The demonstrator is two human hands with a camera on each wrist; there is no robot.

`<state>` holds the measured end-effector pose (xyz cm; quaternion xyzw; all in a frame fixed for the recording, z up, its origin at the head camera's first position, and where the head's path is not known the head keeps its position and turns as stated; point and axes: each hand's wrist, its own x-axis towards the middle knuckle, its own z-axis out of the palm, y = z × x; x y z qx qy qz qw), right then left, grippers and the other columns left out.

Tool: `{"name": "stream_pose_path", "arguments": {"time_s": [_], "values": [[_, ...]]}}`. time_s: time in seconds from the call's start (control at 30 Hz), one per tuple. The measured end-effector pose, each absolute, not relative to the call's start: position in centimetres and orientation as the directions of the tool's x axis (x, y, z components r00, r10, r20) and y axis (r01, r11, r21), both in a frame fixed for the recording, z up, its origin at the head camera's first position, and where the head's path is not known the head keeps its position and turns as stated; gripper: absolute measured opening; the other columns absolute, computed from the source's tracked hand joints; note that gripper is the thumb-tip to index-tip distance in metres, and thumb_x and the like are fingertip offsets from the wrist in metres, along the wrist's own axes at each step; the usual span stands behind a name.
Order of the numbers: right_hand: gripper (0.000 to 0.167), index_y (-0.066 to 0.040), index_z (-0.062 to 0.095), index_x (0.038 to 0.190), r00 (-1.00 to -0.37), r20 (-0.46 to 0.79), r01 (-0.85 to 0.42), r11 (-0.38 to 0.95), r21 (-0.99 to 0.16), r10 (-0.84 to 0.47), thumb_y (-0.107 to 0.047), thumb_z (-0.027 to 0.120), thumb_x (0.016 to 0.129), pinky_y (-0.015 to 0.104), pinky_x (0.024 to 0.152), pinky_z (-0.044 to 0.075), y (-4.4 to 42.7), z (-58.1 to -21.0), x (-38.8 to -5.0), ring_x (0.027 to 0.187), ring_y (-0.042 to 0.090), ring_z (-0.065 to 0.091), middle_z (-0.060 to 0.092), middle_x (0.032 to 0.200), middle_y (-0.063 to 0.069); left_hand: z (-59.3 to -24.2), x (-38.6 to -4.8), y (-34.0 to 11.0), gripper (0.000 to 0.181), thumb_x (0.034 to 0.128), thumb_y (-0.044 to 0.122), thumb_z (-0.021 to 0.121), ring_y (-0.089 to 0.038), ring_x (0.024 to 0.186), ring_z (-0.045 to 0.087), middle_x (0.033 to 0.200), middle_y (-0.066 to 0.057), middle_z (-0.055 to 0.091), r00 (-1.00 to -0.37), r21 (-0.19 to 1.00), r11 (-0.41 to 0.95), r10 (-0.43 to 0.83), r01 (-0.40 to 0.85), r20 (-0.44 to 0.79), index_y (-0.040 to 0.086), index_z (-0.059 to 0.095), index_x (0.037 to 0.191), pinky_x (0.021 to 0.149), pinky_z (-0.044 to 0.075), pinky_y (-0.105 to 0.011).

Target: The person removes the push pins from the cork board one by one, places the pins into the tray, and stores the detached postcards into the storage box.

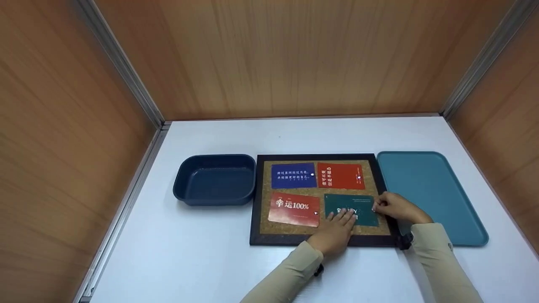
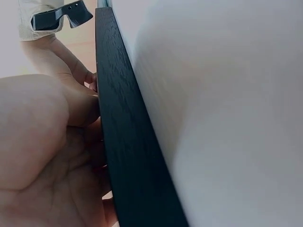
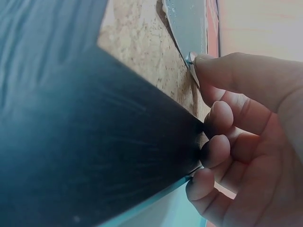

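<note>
The green card (image 1: 364, 205) is lying at the corkboard's (image 1: 290, 230) lower right, where the left hand (image 1: 335, 231), spread out straight, is pressing it, presumably against slipping, while the right hand (image 1: 398, 207) is pinching a pushpin (image 3: 190, 57) at the card's right edge.

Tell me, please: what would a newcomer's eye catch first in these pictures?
Probably the dark-framed corkboard, which bears a blue card, two red cards and, at lower right, a green card. Next, the hands: the left hand lies flat over the green card's lower left, while the right hand pinches what looks like a small pin at its right edge. A dark blue dish stands left of the board, a teal tray right.
</note>
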<state>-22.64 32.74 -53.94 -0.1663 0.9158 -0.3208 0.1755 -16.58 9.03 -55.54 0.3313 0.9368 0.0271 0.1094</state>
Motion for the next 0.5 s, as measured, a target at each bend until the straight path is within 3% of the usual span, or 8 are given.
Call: {"name": "stream_pose_path", "arguments": {"time_s": [0.5], "values": [[0.022, -0.003, 0.065, 0.075, -0.892, -0.238, -0.141, 0.738, -0.660, -0.383, -0.013, 0.059, 0.094, 0.021, 0.049, 0.037, 32.74, -53.75, -22.41, 0.054, 0.006, 0.042, 0.049, 0.061, -0.004, -55.33, -16.52, 9.02, 0.048, 0.1055, 0.037, 0.026, -0.009, 0.148, 0.017, 0.159, 0.011, 0.021, -0.759, 0.130, 0.784, 0.620, 0.607, -0.200, 0.026, 0.027, 0.152, 0.120, 0.021, -0.032]]}}
